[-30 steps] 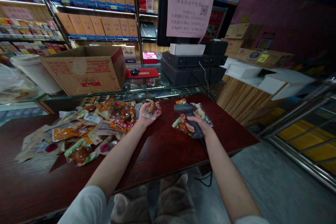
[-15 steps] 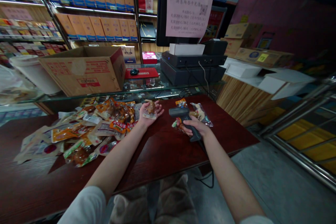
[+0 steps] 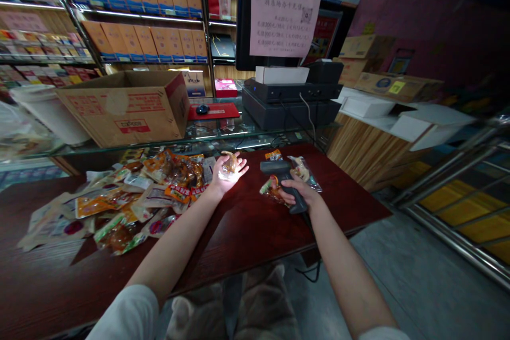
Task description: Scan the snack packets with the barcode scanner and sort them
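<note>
On my left hand, palm up with fingers spread, rests a small clear packet of brown snack meat; bright light falls on the packet and palm. My right hand is wrapped round the handle of a dark grey barcode scanner, its head facing the left hand. Just beneath the scanner lies a snack packet with green and red on it, partly covered. Behind the right hand are a clear bag with a pale snack and a small orange packet.
A heap of packaged snacks covers the left of the dark red table. Beyond it, a glass counter carries an open cardboard box, a white cup, a mouse and a cash drawer. A metal railing stands at right.
The scanner's light has come on and now shines over the packet and my left palm. The scanner has shifted very slightly to the right in view; the left hand stays nearly in place.
</note>
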`<state>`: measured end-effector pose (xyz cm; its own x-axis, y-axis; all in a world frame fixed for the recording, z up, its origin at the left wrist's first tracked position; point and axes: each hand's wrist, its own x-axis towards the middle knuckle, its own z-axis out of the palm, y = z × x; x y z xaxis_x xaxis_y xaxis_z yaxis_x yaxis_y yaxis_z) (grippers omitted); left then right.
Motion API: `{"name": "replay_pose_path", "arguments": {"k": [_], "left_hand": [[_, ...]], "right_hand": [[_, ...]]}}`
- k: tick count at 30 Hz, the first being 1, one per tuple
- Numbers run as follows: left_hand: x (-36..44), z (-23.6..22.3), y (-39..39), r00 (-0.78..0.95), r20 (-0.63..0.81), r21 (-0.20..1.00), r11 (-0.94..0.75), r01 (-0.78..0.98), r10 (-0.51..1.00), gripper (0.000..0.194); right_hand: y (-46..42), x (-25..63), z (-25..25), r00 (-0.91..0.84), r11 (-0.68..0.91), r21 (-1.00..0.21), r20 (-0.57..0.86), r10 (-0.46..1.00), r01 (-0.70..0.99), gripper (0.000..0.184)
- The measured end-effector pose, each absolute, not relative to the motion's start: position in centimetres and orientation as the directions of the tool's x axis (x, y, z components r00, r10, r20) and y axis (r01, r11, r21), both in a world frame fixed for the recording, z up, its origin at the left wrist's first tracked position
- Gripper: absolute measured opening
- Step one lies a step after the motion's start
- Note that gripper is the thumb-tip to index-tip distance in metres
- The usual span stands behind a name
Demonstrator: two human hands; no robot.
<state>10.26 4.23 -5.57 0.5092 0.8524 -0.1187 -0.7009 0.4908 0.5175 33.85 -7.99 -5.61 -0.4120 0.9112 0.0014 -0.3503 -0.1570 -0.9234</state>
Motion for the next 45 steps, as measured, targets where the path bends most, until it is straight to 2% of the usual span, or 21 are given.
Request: {"name": "replay_pose_path", "arguments": {"k": [4, 14, 17, 19, 20, 21, 22, 23, 24, 26, 27, 29, 32, 36, 40, 45], "left_hand": [[10.0, -5.1, 4.1, 0.547, -0.103, 0.536, 0.509, -0.674, 0.831, 0.026], [10.1, -5.0, 4.3, 0.465, -0.101, 0.538, 0.441, -0.719, 0.880, 0.021], [10.2, -5.1, 4.6, 0.460, -0.097, 0.608, 0.418, -0.675, 0.883, 0.024], [10.2, -4.9, 5.0, 0.358, -0.102, 0.771, 0.301, -0.562, 0.928, 0.032], [10.2, -4.7, 5.1, 0.270, -0.079, 0.878, 0.195, -0.438, 0.960, 0.040], [10.0, -4.5, 5.3, 0.173, -0.019, 0.966, 0.063, -0.252, 0.985, 0.049], [9.7, -4.2, 5.4, 0.094, 0.073, 0.997, -0.072, -0.012, 0.993, 0.059], [9.4, -4.0, 5.4, 0.051, 0.179, 0.951, -0.186, 0.248, 0.982, 0.067], [8.9, -3.8, 5.4, 0.047, 0.273, 0.834, -0.261, 0.485, 0.961, 0.071], [7.9, -3.7, 5.4, 0.098, 0.360, 0.523, -0.288, 0.802, 0.928, 0.067], [7.4, -3.7, 5.3, 0.125, 0.358, 0.384, -0.268, 0.884, 0.925, 0.061], [6.5, -4.1, 5.4, 0.149, 0.327, 0.185, -0.218, 0.958, 0.933, 0.047], [5.6, -4.9, 5.7, 0.193, 0.337, 0.017, -0.210, 0.977, 0.922, 0.040], [4.9, -5.7, 6.6, 0.269, 0.283, -0.062, -0.262, 0.963, 0.921, 0.041], [5.0, -6.1, 7.1, 0.204, 0.276, -0.007, -0.210, 0.978, 0.939, 0.041], [9.0, -5.5, 5.7, 0.346, 0.398, 0.085, -0.410, 0.908, 0.850, 0.039]], "right_hand": [[-8.1, 34.0, -5.5, -0.404, -0.130, -0.926, 0.026, 0.915, -0.354, 0.036], [-8.1, 34.0, -5.4, -0.423, -0.164, -0.919, 0.003, 0.906, -0.359, 0.033], [-7.9, 34.1, -5.6, -0.388, -0.136, -0.924, 0.014, 0.922, -0.358, 0.035], [-7.9, 34.2, -5.6, -0.354, -0.118, -0.922, 0.021, 0.935, -0.367, 0.038], [-7.9, 34.3, -5.6, -0.332, -0.111, -0.921, 0.021, 0.943, -0.374, 0.039], [-7.9, 34.3, -5.6, -0.310, -0.106, -0.920, 0.018, 0.950, -0.377, 0.039], [-7.8, 34.4, -5.5, -0.283, -0.099, -0.921, 0.013, 0.959, -0.378, 0.039], [-7.8, 34.4, -5.5, -0.252, -0.092, -0.921, 0.007, 0.968, -0.378, 0.037], [-7.7, 34.4, -5.5, -0.222, -0.087, -0.923, -0.001, 0.975, -0.375, 0.036], [-7.5, 34.5, -5.5, -0.165, -0.084, -0.926, -0.024, 0.986, -0.367, 0.032], [-7.3, 34.5, -5.5, -0.135, -0.081, -0.928, -0.033, 0.990, -0.363, 0.030], [-7.0, 34.7, -5.7, -0.058, -0.053, -0.931, -0.034, 0.998, -0.361, 0.029], [-6.5, 35.2, -6.0, 0.109, 0.031, -0.921, -0.012, 0.994, -0.388, 0.032], [-6.3, 36.2, -6.1, 0.290, 0.115, -0.889, -0.020, 0.957, -0.443, 0.032], [-6.2, 36.9, -5.9, 0.375, 0.170, -0.863, -0.024, 0.927, -0.476, 0.027], [-5.8, 37.4, -6.1, 0.475, 0.246, -0.848, -0.009, 0.880, -0.470, 0.028]]}}
